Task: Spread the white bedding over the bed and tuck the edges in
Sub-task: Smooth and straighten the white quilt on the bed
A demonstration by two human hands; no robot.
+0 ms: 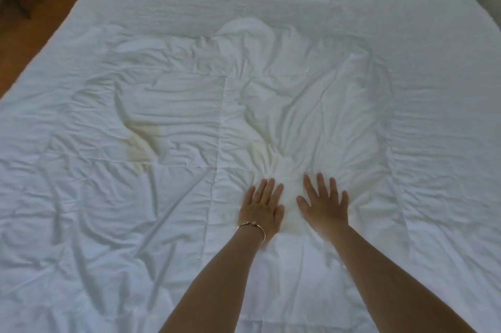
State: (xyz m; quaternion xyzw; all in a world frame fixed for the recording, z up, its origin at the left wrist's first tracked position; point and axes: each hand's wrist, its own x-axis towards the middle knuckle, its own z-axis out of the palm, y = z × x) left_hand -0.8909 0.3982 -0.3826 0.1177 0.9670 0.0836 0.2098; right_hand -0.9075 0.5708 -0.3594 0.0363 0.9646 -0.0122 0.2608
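Now smoothing bedding [168, 105] on bed [447, 15].
Left hand [263, 205], right hand [324, 202] flat, fingers spread, gripping nothing, pressing wrinkles out.

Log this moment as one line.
phase: smoothing | left hand: flat on bedding | right hand: flat on bedding | bedding: spread, creased, bunched ahead of hands | tuck: not visible
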